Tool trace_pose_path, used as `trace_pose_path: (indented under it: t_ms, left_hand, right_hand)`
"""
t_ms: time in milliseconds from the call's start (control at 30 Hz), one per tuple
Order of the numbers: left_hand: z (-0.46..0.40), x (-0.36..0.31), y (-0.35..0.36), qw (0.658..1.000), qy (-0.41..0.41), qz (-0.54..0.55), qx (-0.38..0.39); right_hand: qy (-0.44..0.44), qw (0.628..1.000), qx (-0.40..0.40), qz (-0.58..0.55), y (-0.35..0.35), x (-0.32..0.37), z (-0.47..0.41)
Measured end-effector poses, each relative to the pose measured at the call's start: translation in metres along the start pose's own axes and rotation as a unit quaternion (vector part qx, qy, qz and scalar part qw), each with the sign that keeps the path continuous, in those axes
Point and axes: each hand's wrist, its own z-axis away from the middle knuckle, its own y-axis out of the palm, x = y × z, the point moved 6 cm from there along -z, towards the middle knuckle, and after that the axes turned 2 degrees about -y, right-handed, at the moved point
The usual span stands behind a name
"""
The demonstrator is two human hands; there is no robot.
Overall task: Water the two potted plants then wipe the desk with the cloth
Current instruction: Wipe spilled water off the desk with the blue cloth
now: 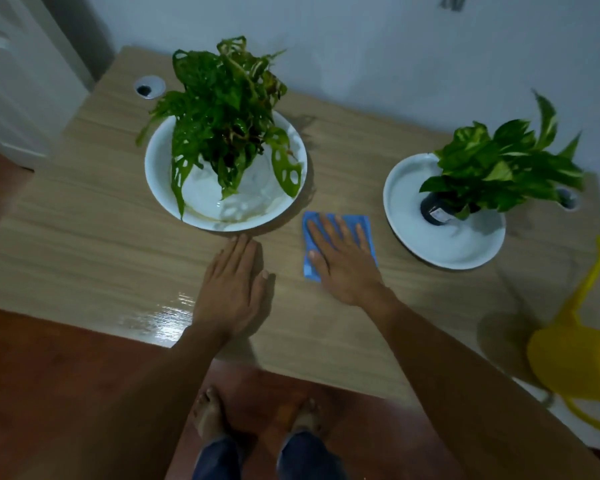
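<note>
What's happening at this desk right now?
A person is wiping the wooden desk. The right hand presses flat on a blue cloth between the two potted plants, while the left hand rests flat on the desk. Each plant, the left plant and the right plant, stands in a white dish. A yellow watering can sits set aside at the right edge.

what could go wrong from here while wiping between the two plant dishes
1. The right hand presses the blue cloth flat close to the left dish; a wide stroke might nudge it and slop any water inside.
2. The yellow watering can sits near the desk edge and could get knocked off.
3. The wet patch by the left hand might be missed.
</note>
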Motion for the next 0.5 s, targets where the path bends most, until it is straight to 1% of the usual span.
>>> trace_pose_path:
  t_ms: [133,267,400,500]
  left_hand:
    - [0.000,-0.023,0.016,0.999,-0.030,-0.006,-0.018]
    - [0.000,-0.026,0.024,0.997,-0.049,-0.040,-0.035]
    - [-0.003,-0.021,0.026,0.996,-0.053,-0.058,-0.043]
    - [-0.002,-0.019,0.028,0.995,-0.060,-0.065,-0.038]
  right_hand:
    - [0.086,0.995,-0.029,-0.048,-0.030,-0.036,-0.073]
    - [0.135,0.989,-0.029,-0.045,-0.046,-0.062,-0.141]
    - [0.131,0.990,-0.028,-0.046,-0.049,-0.059,-0.165]
    - [0.090,0.995,-0.024,-0.034,-0.037,-0.042,-0.147]
